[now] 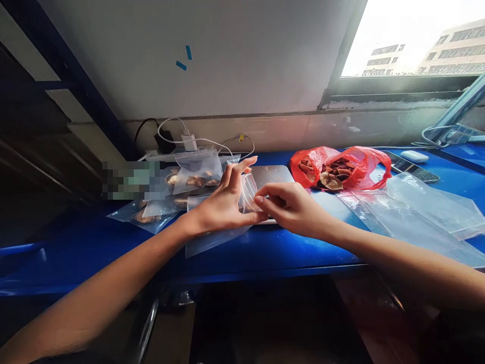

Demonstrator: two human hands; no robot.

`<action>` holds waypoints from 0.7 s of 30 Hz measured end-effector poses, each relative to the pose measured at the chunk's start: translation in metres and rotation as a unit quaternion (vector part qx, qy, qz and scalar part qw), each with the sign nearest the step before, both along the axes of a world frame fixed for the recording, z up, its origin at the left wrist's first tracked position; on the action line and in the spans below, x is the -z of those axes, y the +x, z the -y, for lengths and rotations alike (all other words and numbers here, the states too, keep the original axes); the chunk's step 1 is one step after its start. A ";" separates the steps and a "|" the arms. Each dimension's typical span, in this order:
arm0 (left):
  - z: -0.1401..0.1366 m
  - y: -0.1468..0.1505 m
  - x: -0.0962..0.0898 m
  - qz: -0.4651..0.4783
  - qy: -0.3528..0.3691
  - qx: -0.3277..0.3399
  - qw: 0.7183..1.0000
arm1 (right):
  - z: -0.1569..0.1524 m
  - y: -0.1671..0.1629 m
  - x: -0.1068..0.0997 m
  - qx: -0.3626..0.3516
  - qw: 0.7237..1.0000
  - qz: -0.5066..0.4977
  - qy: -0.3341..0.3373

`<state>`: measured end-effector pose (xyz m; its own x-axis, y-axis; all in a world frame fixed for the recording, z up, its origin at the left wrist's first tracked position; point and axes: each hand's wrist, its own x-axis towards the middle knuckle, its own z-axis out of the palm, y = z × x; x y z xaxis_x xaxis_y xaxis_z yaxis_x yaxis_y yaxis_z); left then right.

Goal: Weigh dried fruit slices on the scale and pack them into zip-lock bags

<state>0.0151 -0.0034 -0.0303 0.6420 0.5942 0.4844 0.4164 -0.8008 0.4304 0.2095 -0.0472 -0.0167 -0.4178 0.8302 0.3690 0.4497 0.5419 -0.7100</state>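
The left hand (217, 202) is spreading its thumb and raised fingers around a clear zip bag (248, 189) — whether it is gripping, I cannot tell. The right hand (297, 207) is curling, thumb and forefinger pinching the bag's edge. The bag is showing before a silver plate (275, 174), between filled pouches (197, 174) and a red bag (361, 162).

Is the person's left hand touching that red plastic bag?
Apart. The head view shows the left hand to the left of the red bag, with the silvery plate visible in the gap between them.
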 end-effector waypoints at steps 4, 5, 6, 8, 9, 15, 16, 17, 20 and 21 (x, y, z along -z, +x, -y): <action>0.000 -0.002 -0.006 0.023 -0.010 -0.013 1.000 | 0.010 0.002 -0.004 -0.086 0.987 -0.007 -0.136; 0.000 -0.002 -0.008 0.029 -0.018 -0.015 0.999 | 0.011 0.003 -0.004 -0.100 0.981 -0.013 -0.163; 0.000 -0.003 -0.010 0.034 -0.035 -0.015 0.999 | 0.011 0.003 -0.004 -0.110 0.977 -0.020 -0.183; 0.001 -0.004 -0.015 0.043 -0.105 -0.007 0.993 | 0.010 0.003 -0.004 -0.120 0.971 -0.050 -0.198; 0.002 -0.005 -0.017 0.052 -0.155 -0.008 0.986 | 0.009 0.004 -0.004 -0.118 0.971 -0.070 -0.194; 0.000 -0.006 -0.030 0.196 -0.343 -0.104 0.913 | 0.003 0.010 -0.004 -0.007 0.985 -0.142 -0.097; -0.001 -0.007 -0.033 0.214 -0.339 -0.112 0.909 | 0.002 0.011 -0.003 0.011 0.985 -0.148 -0.084; -0.003 -0.008 -0.035 0.229 -0.333 -0.118 0.907 | 0.002 0.011 -0.003 0.027 0.985 -0.153 -0.071; -0.007 -0.010 -0.039 0.254 -0.326 -0.124 0.902 | -0.001 0.012 0.000 0.063 0.983 -0.168 -0.040; -0.008 -0.011 -0.039 0.256 -0.328 -0.125 0.901 | -0.003 0.012 0.001 0.070 0.982 -0.173 -0.035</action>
<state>0.0045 0.0043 0.0089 0.2415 0.9551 0.1714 0.1606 -0.2135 0.9636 0.2217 -0.0442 -0.0176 -0.1567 0.8991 0.4088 0.2420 0.4362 -0.8667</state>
